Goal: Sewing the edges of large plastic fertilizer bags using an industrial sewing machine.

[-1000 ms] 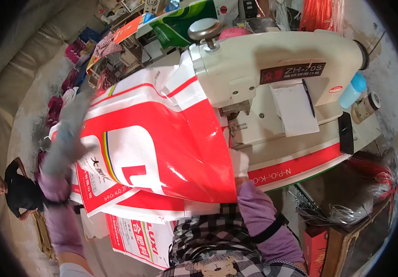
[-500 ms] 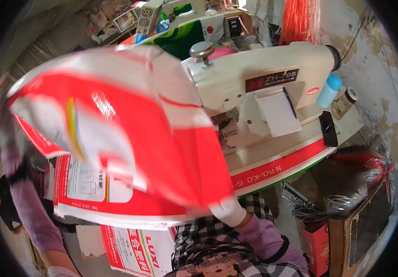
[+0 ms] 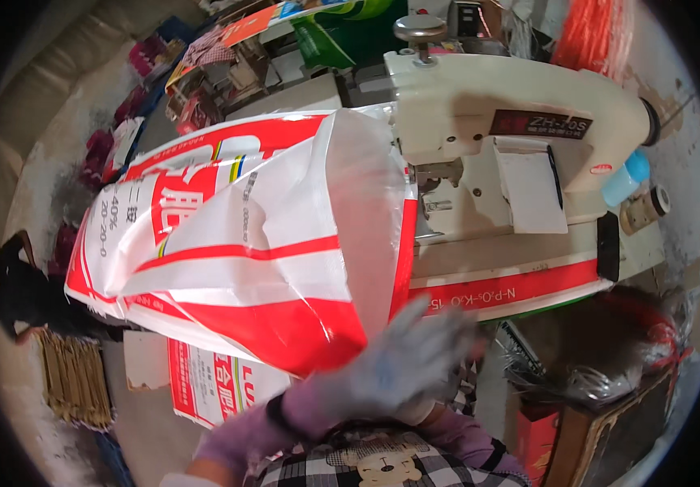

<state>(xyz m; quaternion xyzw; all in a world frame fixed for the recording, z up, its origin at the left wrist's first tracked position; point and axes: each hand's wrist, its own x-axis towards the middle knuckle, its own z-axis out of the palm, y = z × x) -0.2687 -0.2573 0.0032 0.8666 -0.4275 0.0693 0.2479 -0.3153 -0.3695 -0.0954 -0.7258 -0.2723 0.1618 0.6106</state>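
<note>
A red and white woven plastic sack (image 3: 228, 235) lies on the sewing machine table, its mouth gaping toward the needle end of a cream sewing machine (image 3: 439, 105). My left hand (image 3: 399, 357), in a pale grey glove, reaches across in front of me near the lower corner of the sack's mouth. Its fingers look stretched out and apart, though blurred by motion; nothing shows in them. My right hand (image 3: 420, 412) is mostly covered by the left one, and its fingers are hidden. Whether it touches the sack cannot be seen.
On the machine table's right are a white notepad (image 3: 533, 191), a blue bottle (image 3: 626, 178), a thread spool (image 3: 645, 209) and a black phone (image 3: 607, 247). Another sack (image 3: 228, 377) lies below. A person in black (image 3: 29, 284) is at far left, beside stacked brown sacks (image 3: 74, 381).
The sack has swung down from the air onto the table, its mouth now beside the machine. My left hand has let go of its far-left end and crossed over to my right hand.
</note>
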